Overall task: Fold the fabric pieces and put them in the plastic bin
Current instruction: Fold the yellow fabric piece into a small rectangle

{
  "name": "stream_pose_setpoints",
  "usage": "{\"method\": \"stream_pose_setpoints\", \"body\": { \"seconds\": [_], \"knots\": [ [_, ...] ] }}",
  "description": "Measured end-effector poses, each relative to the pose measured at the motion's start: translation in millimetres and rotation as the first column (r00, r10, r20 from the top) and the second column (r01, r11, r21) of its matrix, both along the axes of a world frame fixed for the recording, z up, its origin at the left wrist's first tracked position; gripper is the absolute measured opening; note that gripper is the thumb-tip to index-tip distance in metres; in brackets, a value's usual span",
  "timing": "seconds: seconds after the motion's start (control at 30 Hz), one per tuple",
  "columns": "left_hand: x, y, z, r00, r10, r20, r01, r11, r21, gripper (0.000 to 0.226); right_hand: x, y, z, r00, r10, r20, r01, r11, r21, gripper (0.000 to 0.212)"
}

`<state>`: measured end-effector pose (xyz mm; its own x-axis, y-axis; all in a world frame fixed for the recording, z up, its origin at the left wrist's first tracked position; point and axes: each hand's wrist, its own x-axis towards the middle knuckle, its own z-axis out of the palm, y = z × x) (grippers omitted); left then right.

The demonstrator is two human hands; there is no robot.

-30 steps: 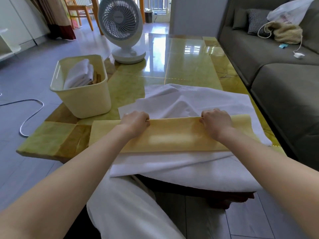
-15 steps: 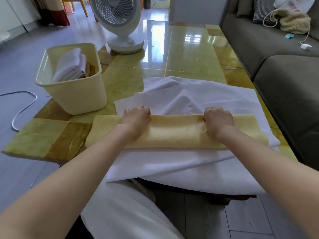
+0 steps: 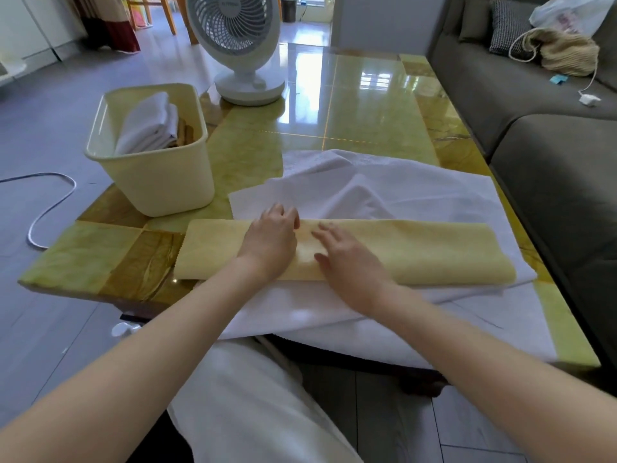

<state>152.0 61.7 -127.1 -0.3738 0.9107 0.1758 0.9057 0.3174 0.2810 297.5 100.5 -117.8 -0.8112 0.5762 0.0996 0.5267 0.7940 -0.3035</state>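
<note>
Nearest, white-trousered knees (image 3: 253, 406) sit under the near edge of the glossy green-and-brown stone table (image 3: 367, 128); a large white fabric sheet (image 3: 417, 202) drapes over that edge; on it lies a yellow fabric piece folded into a long strip (image 3: 417, 252); the right hand (image 3: 347, 262) rests flat on the strip's middle, fingers spread; the left hand (image 3: 270, 238) presses beside it, fingers curled at the far edge, gripping nothing I can make out; further left stands the cream plastic bin (image 3: 160, 182), holding folded white fabric (image 3: 150, 125); beyond, a white table fan (image 3: 240, 45); a grey sofa (image 3: 551, 135) runs along the right.
</note>
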Motion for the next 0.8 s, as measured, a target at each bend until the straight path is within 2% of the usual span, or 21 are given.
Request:
{"method": "stream_pose_setpoints", "body": {
  "seconds": [0.07,0.2,0.3,0.53,0.7,0.8],
  "knots": [
    [5,-15,-3,1.000,-0.012,0.010,0.013,1.000,-0.022,0.022,-7,-22,-8,0.998,0.062,-0.013,-0.062,0.998,-0.027,0.048],
    [0,-44,-16,1.000,0.018,-0.014,-0.019,0.995,-0.097,0.022,-9,-33,-27,0.983,0.043,0.178,-0.027,0.996,-0.091,0.052],
    [-7,-57,-19,1.000,0.026,-0.010,-0.027,0.996,-0.088,0.022,-5,-34,-29,0.971,0.035,0.238,-0.007,0.993,-0.119,0.054],
    [-38,-87,-16,0.976,0.216,0.038,-0.208,0.966,-0.151,0.027,-13,-37,-25,0.958,0.007,0.286,0.027,0.993,-0.117,0.052],
    [-53,-102,-14,0.931,0.357,0.082,-0.332,0.917,-0.219,0.036,-27,-51,-21,0.970,0.097,0.225,-0.075,0.992,-0.104,0.048],
    [-58,-104,-10,0.914,0.405,0.023,-0.386,0.885,-0.259,0.046,-38,-61,-20,0.956,0.148,0.253,-0.118,0.984,-0.130,0.048]
  ]
}}
